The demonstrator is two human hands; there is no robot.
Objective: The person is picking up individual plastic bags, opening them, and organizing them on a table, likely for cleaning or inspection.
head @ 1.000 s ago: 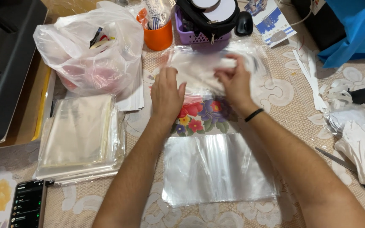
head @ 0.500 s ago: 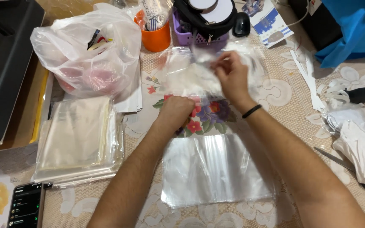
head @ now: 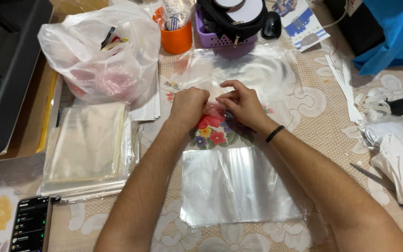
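Both hands meet at centre of the table (head: 304, 116): left hand (head: 188, 103) is curled, fingers pressed together in a loose fist on the near edge of a clear bag (head: 239, 74), and right hand (head: 241, 100) has its fingertips bunched, thumb & index seemingly pinching the same film edge just at 3 o'clock of the left. Can't tell for sure whether the pinch has one layer or both, since the film is see-through. The bag lies flat, running from the hands toward 12 o'clock, up to the purple basket (head: 211, 39) and orange cup (head: 177, 39). Under the hands, a floral piece (head: 215, 133) shows red & blue flowers; at 6 o'clock of it sits a second clear sleeve (head: 239, 186) betw. the forearms. To do this well, I'd judge: keep the left hand as the anchor pressing the film down, let the right rub thumb vs. index to split the layers, w/ short light moves so the film doesn't crease or skate on the lace cloth. Keep the mouth facing the floral piece. Stack of sleeves (head: 89, 149) at 9 o'clock, white sack (head: 99, 56) at 10, phone (head: 31, 224) at 8, scissors (head: 397, 191) at 4, all well apart from the work.
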